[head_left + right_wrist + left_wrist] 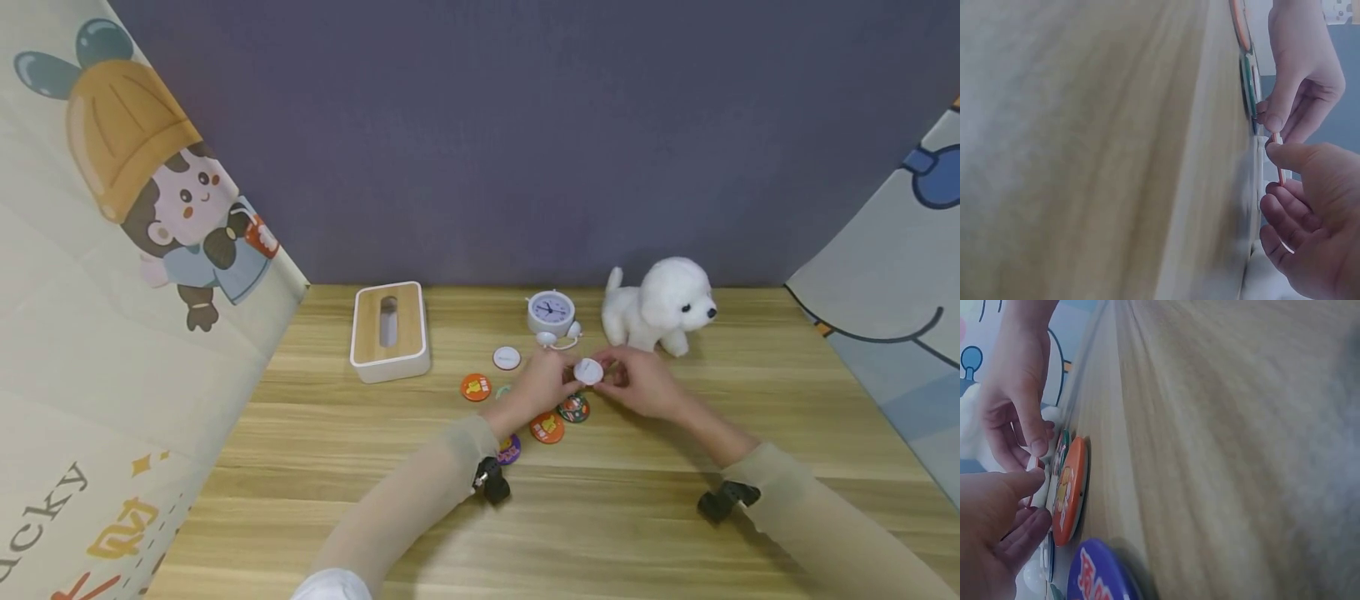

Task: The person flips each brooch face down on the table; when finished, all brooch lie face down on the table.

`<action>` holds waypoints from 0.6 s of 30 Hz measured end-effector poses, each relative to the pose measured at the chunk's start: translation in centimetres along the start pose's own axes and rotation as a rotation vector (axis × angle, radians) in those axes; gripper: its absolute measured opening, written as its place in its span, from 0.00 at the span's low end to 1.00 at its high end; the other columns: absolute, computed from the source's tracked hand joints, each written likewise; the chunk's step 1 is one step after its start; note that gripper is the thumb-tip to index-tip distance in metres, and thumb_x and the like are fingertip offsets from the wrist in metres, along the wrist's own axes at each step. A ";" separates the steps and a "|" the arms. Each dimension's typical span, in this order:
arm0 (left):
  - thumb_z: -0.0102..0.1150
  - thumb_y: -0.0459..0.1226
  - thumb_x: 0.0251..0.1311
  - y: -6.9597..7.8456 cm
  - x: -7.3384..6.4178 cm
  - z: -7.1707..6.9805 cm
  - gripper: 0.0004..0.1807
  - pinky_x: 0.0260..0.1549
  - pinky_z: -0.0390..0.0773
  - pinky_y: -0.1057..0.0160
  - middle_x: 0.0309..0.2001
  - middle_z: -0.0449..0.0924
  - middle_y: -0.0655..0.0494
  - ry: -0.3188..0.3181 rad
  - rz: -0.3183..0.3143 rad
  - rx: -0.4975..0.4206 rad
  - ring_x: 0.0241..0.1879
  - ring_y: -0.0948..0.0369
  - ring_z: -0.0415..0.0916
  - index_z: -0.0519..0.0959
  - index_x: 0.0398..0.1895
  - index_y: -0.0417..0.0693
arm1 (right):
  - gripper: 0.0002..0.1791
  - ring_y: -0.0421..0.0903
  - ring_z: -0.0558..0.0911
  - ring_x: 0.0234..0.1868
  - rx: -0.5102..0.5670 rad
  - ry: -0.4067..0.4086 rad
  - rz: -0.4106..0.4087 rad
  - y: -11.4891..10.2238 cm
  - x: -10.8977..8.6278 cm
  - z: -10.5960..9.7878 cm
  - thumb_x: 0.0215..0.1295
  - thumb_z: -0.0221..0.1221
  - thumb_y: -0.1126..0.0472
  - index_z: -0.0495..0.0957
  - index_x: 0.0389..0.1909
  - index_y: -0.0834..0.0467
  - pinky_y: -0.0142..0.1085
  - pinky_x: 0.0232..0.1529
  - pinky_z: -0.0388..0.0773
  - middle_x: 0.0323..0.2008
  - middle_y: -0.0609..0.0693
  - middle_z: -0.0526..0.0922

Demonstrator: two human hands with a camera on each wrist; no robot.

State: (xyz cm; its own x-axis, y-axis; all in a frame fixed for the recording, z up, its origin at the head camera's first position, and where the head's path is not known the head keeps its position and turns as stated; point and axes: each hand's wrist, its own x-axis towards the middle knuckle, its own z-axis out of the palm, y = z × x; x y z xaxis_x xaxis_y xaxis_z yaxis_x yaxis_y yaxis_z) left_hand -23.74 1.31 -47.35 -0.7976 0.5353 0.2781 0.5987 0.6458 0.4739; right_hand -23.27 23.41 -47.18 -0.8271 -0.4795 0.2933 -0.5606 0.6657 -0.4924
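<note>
Between both hands, a round badge is held just above the table, its white side up and a reddish edge showing in the wrist views. My left hand pinches its left edge; my right hand pinches the right edge between thumb and fingers. Close below lie a dark green badge and an orange badge. A purple badge is partly covered by the left forearm. Left of the hands are another orange badge and a white-faced badge. A pale green-rimmed badge is mostly hidden by the left hand.
A white alarm clock lies face up behind the hands. At the back right stands a white plush dog, close to the right hand. A tissue box with a wooden lid sits at the left. Dark panel backs the wooden table.
</note>
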 end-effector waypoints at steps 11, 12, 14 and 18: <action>0.74 0.42 0.65 0.7 0.4 -0.1 0.07 0.36 0.80 0.69 0.34 0.91 0.58 -0.055 -0.025 0.140 0.32 0.66 0.80 0.90 0.39 0.50 | 0.18 0.37 0.75 0.25 -0.026 0.019 -0.004 -0.2 -0.4 0.4 0.59 0.76 0.64 0.86 0.50 0.61 0.28 0.27 0.73 0.38 0.53 0.87; 0.74 0.41 0.64 0.8 0.5 -0.1 0.06 0.35 0.80 0.69 0.34 0.91 0.58 -0.058 -0.029 0.146 0.32 0.66 0.80 0.90 0.38 0.49 | 0.18 0.37 0.75 0.26 -0.032 0.021 -0.001 -0.2 -0.4 0.4 0.59 0.76 0.64 0.86 0.50 0.61 0.29 0.27 0.73 0.38 0.53 0.87; 0.74 0.41 0.64 1.0 0.6 -0.1 0.05 0.34 0.79 0.70 0.32 0.91 0.58 -0.065 -0.039 0.151 0.31 0.66 0.80 0.90 0.37 0.49 | 0.18 0.38 0.75 0.27 -0.055 0.018 0.009 -0.3 -0.4 0.6 0.60 0.75 0.63 0.86 0.50 0.62 0.31 0.30 0.74 0.38 0.53 0.86; 0.72 0.35 0.64 0.8 0.1 -0.4 0.06 0.35 0.80 0.73 0.35 0.91 0.56 -0.067 -0.042 0.108 0.32 0.65 0.83 0.90 0.42 0.47 | 0.17 0.40 0.78 0.31 -0.083 0.004 0.032 -0.8 -0.4 0.8 0.61 0.74 0.63 0.87 0.50 0.64 0.34 0.34 0.78 0.37 0.53 0.86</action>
State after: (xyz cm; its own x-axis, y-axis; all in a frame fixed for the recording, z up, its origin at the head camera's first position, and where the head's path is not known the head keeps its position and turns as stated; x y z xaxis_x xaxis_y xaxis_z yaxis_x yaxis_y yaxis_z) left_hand -23.40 1.67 -46.59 -0.8177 0.5391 0.2021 0.5721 0.7216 0.3899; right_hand -22.44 22.61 -47.56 -0.8449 -0.4545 0.2819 -0.5348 0.7261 -0.4321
